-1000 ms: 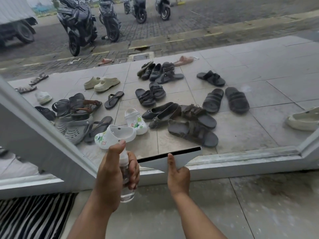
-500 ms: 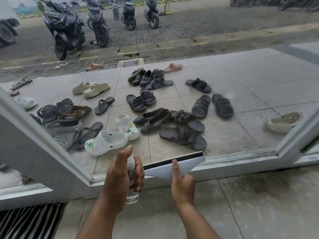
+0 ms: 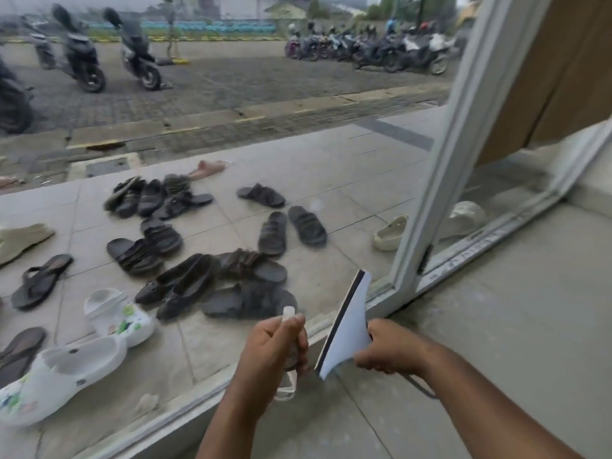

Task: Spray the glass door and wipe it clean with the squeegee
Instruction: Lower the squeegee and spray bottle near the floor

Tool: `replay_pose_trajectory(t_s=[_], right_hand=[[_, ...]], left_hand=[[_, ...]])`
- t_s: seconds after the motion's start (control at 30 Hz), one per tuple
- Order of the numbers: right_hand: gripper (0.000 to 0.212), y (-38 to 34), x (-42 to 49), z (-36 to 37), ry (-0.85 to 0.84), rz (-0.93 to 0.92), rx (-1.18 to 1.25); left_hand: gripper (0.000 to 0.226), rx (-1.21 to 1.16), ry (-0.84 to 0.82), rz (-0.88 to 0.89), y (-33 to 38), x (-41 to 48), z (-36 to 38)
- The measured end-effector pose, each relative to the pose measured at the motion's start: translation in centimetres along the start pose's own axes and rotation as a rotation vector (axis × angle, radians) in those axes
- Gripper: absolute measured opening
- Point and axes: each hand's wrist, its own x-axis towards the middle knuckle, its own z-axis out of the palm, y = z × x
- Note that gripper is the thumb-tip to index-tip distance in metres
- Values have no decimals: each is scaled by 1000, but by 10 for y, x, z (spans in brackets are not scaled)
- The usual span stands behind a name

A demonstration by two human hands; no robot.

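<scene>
The glass door (image 3: 347, 154) fills most of the head view, its white frame (image 3: 440, 154) running up at the right. My left hand (image 3: 268, 349) grips a small clear spray bottle (image 3: 287, 387), whose white nozzle sticks up above my fingers close to the low part of the glass. Beside it, my right hand (image 3: 385, 351) holds a white squeegee (image 3: 347, 323) by its handle; the black rubber blade is tilted steeply and points up toward the door's bottom corner. A thin cord hangs from the handle.
Through the glass, many sandals (image 3: 275, 233) and white clogs (image 3: 59, 369) lie on the tiled porch, with parked motorbikes (image 3: 82, 61) beyond. The door's bottom rail (image 3: 205, 389) meets grey indoor floor (image 3: 496, 326). A second glass panel and a tan curtain (image 3: 556, 71) stand at right.
The view has swung right and up, bringing the door's right frame into sight. The squeegee has turned from nearly level to steeply tilted. Both hands have shifted right along the bottom rail.
</scene>
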Motion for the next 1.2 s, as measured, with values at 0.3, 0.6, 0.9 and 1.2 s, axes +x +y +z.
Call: replay_pose_trajectory(t_s=[0.3,0.6,0.9,1.2], right_hand=[[20,82,-68,-128,392,369,-374],[30,207,-77,-189,549,394,-346],[32,338,-7,-183,537,464,-151],[21,382,84,-186,580,355,-172]], left_hand=[[39,327,-85,83,-27,60,103],[40,577,-176,98,-107,109,195],[25,764,-227,-64,-199,138,271],[30,843,-125,-103,-241,193,317]])
